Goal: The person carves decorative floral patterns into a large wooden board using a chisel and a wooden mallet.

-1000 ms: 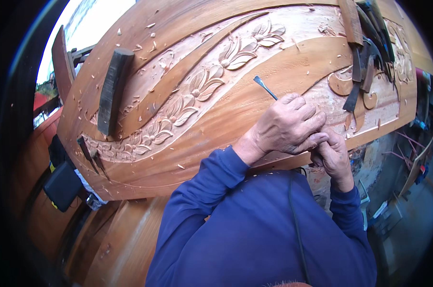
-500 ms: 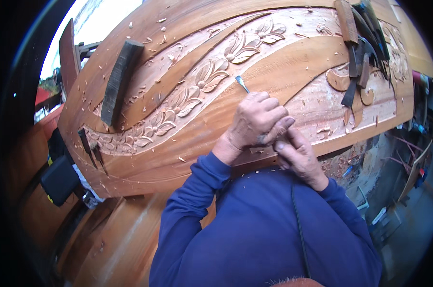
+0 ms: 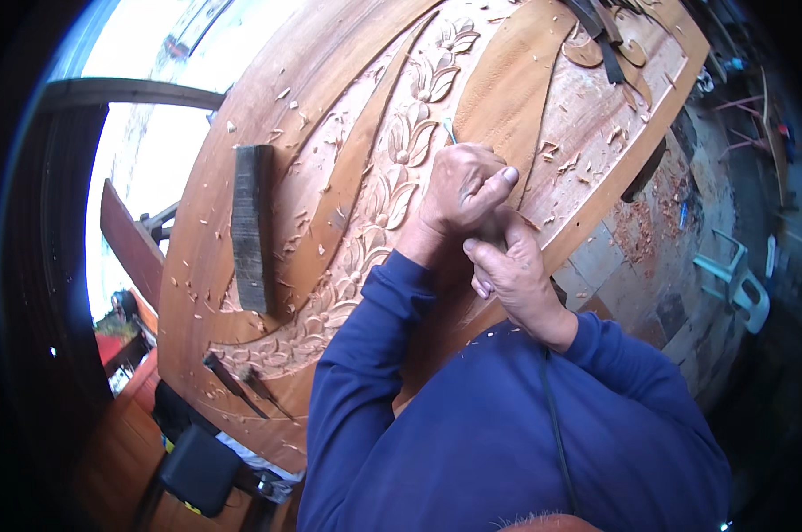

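A carving chisel (image 3: 449, 131) is in my left hand (image 3: 465, 191), whose fingers are wrapped round it with the thumb raised. Only its thin blade shows above the fist, beside the border of carved leaves (image 3: 410, 135). Close under it, my right hand (image 3: 518, 273) is closed, thumb and fingers curled about where the chisel's handle end lies. The handle is hidden by both hands. They are over the large wooden panel (image 3: 498, 97), with carved leaves, smooth curved bands and pale recessed ground.
A dark wooden block (image 3: 254, 229) lies on the panel's left part. Two slim tools (image 3: 234, 383) rest near its lower left corner, several more (image 3: 600, 31) at the far right. Shavings (image 3: 571, 164) are scattered about. A black case (image 3: 200, 470) stands lower left, a pale green stool (image 3: 734, 279) right.
The view has turned, so the panel now slants more steeply. Less of the chisel blade shows, and my right hand sits slightly lower against the left, its fingers more curled under.
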The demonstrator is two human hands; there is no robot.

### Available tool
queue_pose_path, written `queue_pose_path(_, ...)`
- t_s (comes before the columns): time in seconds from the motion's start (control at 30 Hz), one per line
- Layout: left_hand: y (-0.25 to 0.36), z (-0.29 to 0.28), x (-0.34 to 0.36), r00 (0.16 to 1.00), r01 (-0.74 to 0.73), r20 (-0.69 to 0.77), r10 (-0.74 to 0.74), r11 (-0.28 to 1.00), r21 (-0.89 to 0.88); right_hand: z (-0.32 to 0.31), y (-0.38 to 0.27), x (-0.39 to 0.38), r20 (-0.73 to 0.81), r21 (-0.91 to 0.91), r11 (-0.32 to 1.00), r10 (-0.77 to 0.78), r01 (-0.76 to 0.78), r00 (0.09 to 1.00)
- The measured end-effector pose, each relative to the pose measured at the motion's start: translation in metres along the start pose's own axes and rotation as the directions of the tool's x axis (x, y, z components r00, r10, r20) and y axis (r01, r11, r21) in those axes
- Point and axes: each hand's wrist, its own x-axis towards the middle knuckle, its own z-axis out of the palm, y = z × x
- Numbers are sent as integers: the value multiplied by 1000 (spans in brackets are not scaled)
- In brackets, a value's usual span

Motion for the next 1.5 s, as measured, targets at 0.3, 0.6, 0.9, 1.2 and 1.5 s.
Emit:
queue_pose_path(0.3,1,-17,7,995,-91,30,92,994,-54,46,-2,-4,-199,26,998,-57,63,978)
queue_pose_path(0.6,1,-31,8,992,40,127,-23,991,-130,66,-1,1,-254,133,991,9,26,967)
queue_pose_path(0.9,-8,-33,16,992,6,128,0,999,-48,63,6,16,-238,181,978,-57,102,970)
queue_pose_path(1.2,-6,-33,14,987,74,146,-69,997,-29,75,7,4,-261,202,976,-26,81,965)
queue_pose_path(1.5,-8,-40,28,977,-20,210,23,1000,-19,70,2,24,-258,191,972,-85,137,962)
